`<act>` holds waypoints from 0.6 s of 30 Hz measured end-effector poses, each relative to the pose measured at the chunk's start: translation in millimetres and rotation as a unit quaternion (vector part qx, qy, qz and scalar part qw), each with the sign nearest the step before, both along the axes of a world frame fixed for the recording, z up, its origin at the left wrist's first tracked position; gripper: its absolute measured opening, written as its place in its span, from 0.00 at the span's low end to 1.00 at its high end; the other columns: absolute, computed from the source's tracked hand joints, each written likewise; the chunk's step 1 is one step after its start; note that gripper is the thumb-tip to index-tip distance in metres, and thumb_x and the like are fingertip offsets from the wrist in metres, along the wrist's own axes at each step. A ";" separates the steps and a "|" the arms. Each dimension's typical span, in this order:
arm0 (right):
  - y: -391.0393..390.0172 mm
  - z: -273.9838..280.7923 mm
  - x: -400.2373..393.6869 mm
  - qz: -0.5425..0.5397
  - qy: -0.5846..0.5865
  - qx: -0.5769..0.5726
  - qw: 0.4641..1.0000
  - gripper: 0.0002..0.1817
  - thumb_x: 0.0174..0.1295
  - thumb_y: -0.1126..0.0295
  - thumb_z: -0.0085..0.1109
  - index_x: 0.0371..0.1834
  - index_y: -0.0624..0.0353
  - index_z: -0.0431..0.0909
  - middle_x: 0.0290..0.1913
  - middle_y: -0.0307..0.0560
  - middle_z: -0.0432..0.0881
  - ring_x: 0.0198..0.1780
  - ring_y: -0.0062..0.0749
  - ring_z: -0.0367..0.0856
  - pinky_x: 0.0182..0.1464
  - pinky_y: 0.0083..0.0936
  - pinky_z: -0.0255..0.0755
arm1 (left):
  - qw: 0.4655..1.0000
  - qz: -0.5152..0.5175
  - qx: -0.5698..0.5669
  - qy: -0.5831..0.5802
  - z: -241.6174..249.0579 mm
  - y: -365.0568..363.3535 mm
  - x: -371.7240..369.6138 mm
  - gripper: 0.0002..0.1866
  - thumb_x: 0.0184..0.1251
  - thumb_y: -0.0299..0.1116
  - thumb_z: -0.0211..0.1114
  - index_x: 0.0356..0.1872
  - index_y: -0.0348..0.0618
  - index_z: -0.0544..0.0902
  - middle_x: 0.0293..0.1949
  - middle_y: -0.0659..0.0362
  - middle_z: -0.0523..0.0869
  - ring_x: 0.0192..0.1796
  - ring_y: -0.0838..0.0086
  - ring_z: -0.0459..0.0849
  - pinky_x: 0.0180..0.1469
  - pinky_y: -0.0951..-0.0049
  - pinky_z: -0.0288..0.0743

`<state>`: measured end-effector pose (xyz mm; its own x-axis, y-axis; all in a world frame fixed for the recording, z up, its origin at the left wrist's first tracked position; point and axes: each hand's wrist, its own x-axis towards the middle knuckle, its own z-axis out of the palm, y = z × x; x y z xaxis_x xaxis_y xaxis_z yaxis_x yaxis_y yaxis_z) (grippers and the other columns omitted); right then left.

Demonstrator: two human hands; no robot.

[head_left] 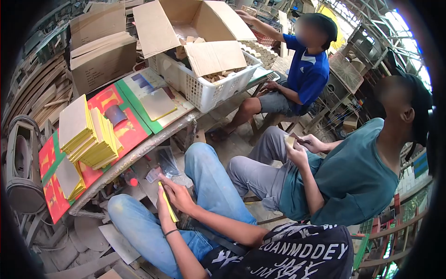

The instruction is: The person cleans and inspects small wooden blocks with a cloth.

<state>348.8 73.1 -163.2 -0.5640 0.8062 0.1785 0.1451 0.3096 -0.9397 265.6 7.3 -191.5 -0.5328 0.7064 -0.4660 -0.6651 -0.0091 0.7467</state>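
A thin board with a yellow edge (168, 202) is held on edge above my lap. My left hand (164, 213), with a dark band at the wrist, is closed around its near side. My right hand (180, 194) lies against the other side of the board, its fingers pressed together and pointing forward. Whatever may be under those fingers is hidden. On the table ahead stands a tall stack of similar yellow-edged boards (88, 135), with a smaller pile (69, 180) in front of it. Another such board (158, 104) lies flat farther right.
A red and green printed sheet covers the table (139, 147). A white plastic crate (218, 91) holds an open carton (216, 58) and wood pieces. A person in teal (344, 179) sits close on my right, handling a small piece. Another person in blue (306, 74) sits beyond.
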 end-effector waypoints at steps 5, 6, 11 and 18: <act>-9.6 -3.9 -2.4 -0.011 0.026 0.054 0.998 0.21 0.66 0.79 0.49 0.63 0.63 0.70 0.60 0.59 0.75 0.62 0.46 0.75 0.61 0.30 0.70 | 1.000 0.009 -0.007 -0.024 -3.5 2.7 -6.5 0.32 0.71 0.57 0.50 0.60 0.36 0.74 0.52 0.56 0.79 0.52 0.71 0.79 0.54 0.74 0.72; -11.5 -5.3 1.3 -0.017 0.023 0.053 0.998 0.21 0.66 0.79 0.49 0.63 0.63 0.70 0.60 0.59 0.75 0.62 0.46 0.75 0.61 0.30 0.70 | 0.999 0.003 -0.010 -0.033 -5.7 4.0 -1.9 0.32 0.71 0.57 0.50 0.60 0.36 0.74 0.52 0.56 0.79 0.52 0.71 0.79 0.54 0.73 0.72; -9.0 -3.7 3.1 0.015 0.027 0.078 0.997 0.21 0.65 0.79 0.48 0.62 0.64 0.70 0.61 0.57 0.75 0.61 0.46 0.75 0.61 0.30 0.71 | 0.999 -0.009 -0.009 -0.051 -3.8 18.2 8.5 0.32 0.71 0.57 0.51 0.60 0.37 0.74 0.52 0.57 0.78 0.52 0.72 0.78 0.55 0.74 0.71; 2.2 -1.2 6.0 -0.004 0.004 0.039 0.999 0.21 0.65 0.78 0.47 0.63 0.63 0.70 0.61 0.58 0.75 0.61 0.47 0.76 0.59 0.30 0.72 | 0.999 -0.029 0.034 -0.011 6.7 14.3 23.0 0.32 0.71 0.54 0.52 0.62 0.35 0.72 0.57 0.56 0.76 0.57 0.72 0.75 0.60 0.75 0.67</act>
<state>354.8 75.3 -164.4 -0.5557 0.7945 0.2447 0.1408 0.3800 -0.9142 288.6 21.6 -184.8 -0.4803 0.7661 -0.4270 -0.6815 -0.0195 0.7315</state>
